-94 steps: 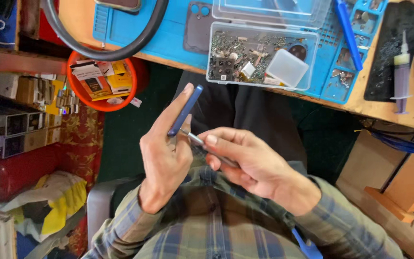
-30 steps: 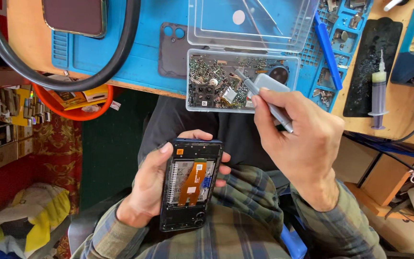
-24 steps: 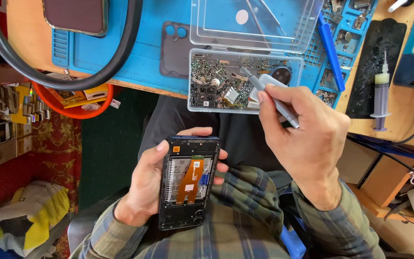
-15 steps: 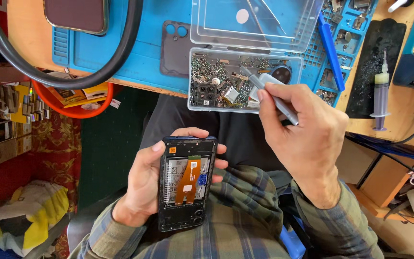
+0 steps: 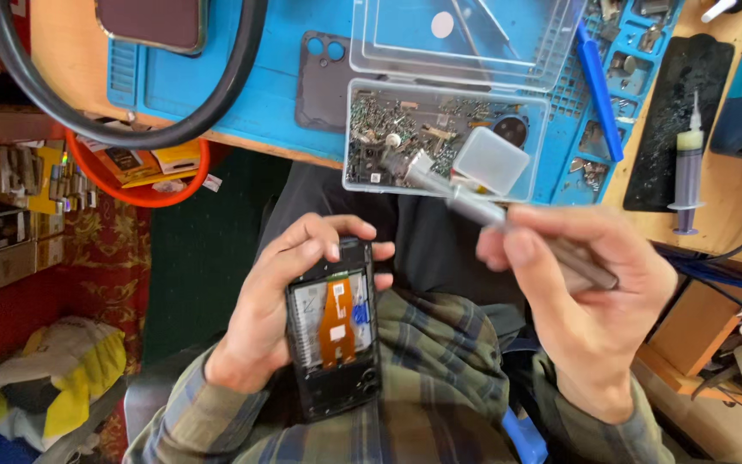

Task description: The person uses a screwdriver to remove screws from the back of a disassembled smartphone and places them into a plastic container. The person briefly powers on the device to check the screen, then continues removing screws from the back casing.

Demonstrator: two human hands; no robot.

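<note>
Opened black smartphone [image 5: 334,337] held in the left hand [image 5: 281,314]; grey metal screwdriver [image 5: 500,225] in the right hand [image 5: 590,301], its tip in the clear plastic parts box [image 5: 444,137].

The left grip is clamped on the phone's edges, back side up over the lap, so the orange flex cable [image 5: 337,314] lies exposed and level. The right grip is closed on the screwdriver's shaft, the tool slanting up to the box at the near edge of the wooden counter [image 5: 714,215], apparently to reach the small screws within. Compared with half a second ago, the right hand has come lower and nearer the camera, while the phone sits much as it did. A grey phone back cover [image 5: 324,82] lies on the blue work mat [image 5: 216,86].
</note>
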